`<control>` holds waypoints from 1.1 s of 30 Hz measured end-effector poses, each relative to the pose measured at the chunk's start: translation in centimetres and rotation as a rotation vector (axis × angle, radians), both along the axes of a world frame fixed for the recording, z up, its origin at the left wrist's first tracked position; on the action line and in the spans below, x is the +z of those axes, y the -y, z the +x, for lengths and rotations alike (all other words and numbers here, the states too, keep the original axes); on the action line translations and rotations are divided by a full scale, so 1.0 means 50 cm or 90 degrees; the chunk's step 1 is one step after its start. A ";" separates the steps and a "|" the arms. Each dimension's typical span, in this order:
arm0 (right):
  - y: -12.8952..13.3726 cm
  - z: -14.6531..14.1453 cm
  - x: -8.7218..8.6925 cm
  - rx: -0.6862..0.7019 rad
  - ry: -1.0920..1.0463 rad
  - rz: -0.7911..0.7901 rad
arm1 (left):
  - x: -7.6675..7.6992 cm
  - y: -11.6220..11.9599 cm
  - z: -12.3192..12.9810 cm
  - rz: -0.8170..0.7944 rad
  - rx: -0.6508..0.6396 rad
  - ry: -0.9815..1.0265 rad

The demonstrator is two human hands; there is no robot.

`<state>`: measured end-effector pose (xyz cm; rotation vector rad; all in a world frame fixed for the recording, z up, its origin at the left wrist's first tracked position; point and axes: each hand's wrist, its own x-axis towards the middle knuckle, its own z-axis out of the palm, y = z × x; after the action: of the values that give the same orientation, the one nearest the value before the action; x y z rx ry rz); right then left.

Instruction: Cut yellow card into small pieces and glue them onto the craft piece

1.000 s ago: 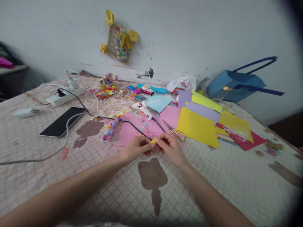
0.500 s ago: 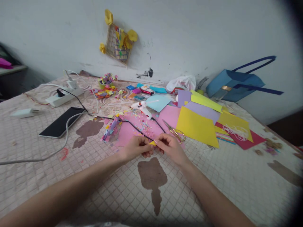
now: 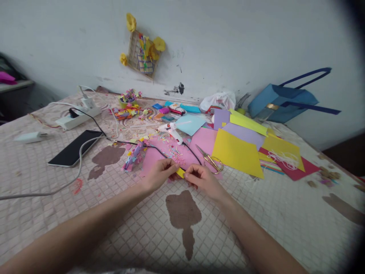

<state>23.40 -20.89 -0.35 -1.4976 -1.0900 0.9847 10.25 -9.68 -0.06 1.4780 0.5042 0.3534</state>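
I pinch a small yellow paper strip point(image 3: 180, 172) over the worktop point(image 3: 142, 236), well in from its far edge, my left hand point(image 3: 160, 174) gripping one end, my right hand point(image 3: 203, 178) the other, near a pink paper sheet point(image 3: 152, 160) and gold-handled metal scissors point(image 3: 207, 156).

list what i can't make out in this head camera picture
All in the head view:
- Far end of the yellow strip: hidden by the left hand.
- Whether the right hand grips or only touches the strip: its own fingers hide the contact.
- Magenta item: cut off by the left edge.
- Faint wall marks: too blurred to read.
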 end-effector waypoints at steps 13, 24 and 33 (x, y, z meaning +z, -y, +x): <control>0.001 -0.005 0.000 0.009 -0.032 0.005 | -0.006 -0.014 -0.002 0.093 0.015 0.000; -0.002 0.004 -0.001 0.005 0.049 0.045 | -0.001 0.005 0.000 -0.014 0.028 0.032; 0.022 0.169 -0.023 -0.251 0.612 -0.076 | -0.009 -0.003 -0.001 -0.109 -0.004 -0.009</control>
<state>31.85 -21.97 -1.51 -2.2578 -1.2941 0.0009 10.18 -9.53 -0.51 1.3163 0.5282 0.2882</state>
